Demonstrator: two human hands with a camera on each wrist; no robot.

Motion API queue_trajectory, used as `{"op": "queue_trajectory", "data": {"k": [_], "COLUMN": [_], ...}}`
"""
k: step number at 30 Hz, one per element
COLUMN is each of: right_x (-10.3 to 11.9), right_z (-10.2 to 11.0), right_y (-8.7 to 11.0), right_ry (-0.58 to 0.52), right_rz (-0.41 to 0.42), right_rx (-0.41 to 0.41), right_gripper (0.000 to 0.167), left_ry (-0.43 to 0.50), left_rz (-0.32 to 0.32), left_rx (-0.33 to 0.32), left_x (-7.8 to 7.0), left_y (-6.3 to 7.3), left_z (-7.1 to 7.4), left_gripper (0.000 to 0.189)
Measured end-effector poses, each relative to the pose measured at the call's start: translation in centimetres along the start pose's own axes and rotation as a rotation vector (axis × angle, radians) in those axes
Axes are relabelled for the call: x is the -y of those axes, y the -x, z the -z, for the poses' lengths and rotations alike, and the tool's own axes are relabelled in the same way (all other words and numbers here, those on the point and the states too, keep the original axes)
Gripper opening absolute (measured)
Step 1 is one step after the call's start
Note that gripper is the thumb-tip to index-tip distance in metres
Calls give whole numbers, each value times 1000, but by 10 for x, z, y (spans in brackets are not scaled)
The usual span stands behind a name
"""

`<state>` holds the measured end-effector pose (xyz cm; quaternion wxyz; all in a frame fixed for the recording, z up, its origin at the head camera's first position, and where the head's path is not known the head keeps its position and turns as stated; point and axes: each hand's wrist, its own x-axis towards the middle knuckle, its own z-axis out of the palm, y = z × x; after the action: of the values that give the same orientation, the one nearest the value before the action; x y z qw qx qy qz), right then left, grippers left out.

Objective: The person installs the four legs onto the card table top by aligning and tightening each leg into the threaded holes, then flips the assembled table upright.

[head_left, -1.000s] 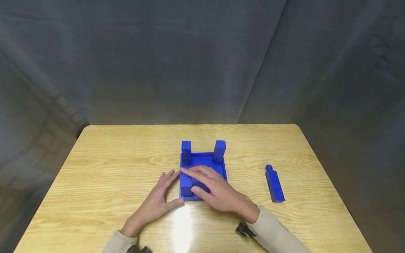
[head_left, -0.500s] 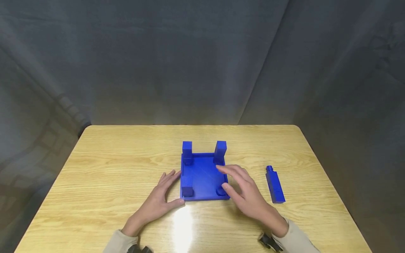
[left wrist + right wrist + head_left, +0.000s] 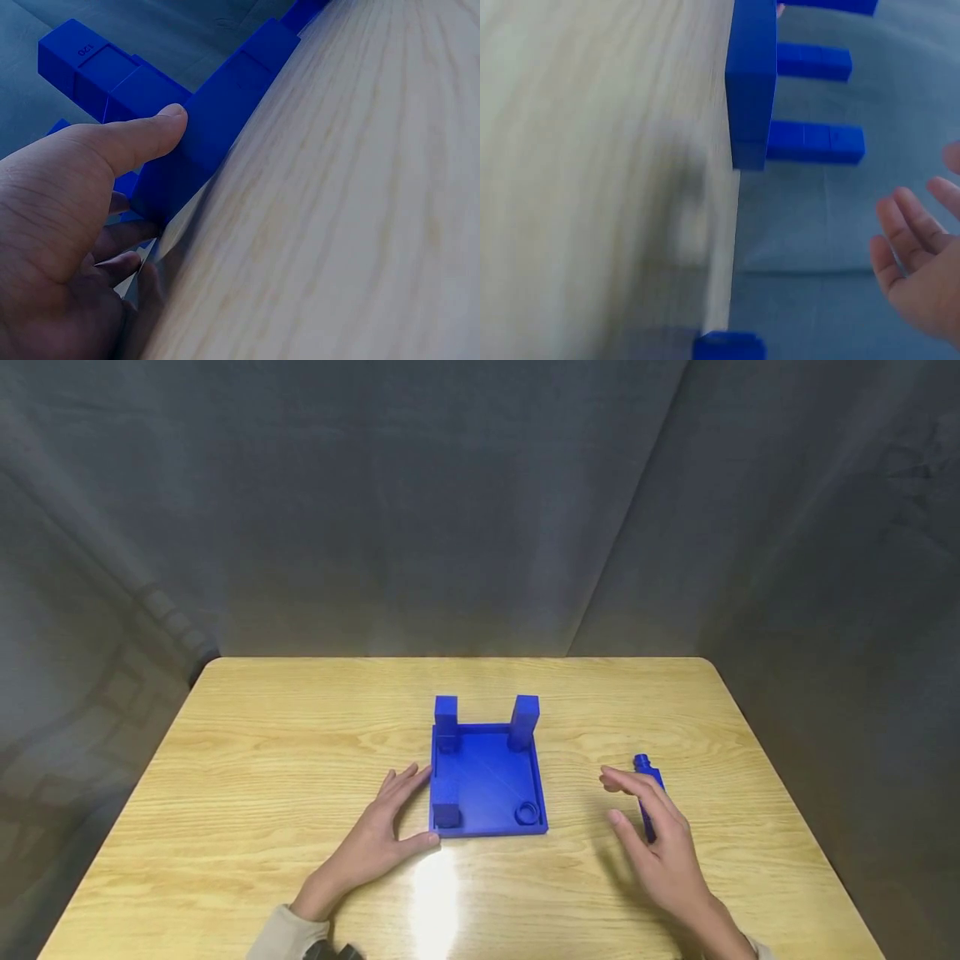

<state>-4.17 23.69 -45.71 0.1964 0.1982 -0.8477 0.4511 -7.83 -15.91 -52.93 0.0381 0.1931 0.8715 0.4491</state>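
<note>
In the head view a blue square tabletop (image 3: 491, 777) lies underside up, with three square legs standing at the back left (image 3: 446, 720), back right (image 3: 524, 720) and front left (image 3: 446, 802). A round socket (image 3: 527, 812) shows bare at the front right corner. My left hand (image 3: 377, 841) spans the front left corner, thumb touching the front wall and straight fingers along the left side. My right hand (image 3: 663, 852) hovers with parted fingers, holding nothing, and partly covers a loose blue leg (image 3: 642, 764) whose threaded end points away from me.
The wooden table (image 3: 285, 735) ends at a far edge before a grey curtain (image 3: 450, 527). A bright reflection (image 3: 435, 902) lies on the wood in front of the tabletop. In the right wrist view a blue end (image 3: 729, 348) shows at the bottom.
My right hand has left the front left leg and moved right across the tabletop to the loose leg, uncovering the socket. My left hand has stayed at the corner.
</note>
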Motion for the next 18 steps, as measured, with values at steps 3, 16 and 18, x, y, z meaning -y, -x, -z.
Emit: {"op": "queue_trajectory", "data": {"k": [3,16,18], "right_x": [-4,-27,-31], "right_z": [4,15,17], "right_y": [4,9,9], "right_ry": [5,-24,11], "right_rz": [-26,-85,-111], "right_rx": [-42,-122,-132], "right_gripper": [63,65,70], "left_ry": [4,15,18], "left_rz": [6,9,11], "left_rx": [2,-4,-5], "left_x": [-1,2,2], "left_y": [0,1,0], "left_z": [0,0,0], "left_gripper": [97,97,97]}}
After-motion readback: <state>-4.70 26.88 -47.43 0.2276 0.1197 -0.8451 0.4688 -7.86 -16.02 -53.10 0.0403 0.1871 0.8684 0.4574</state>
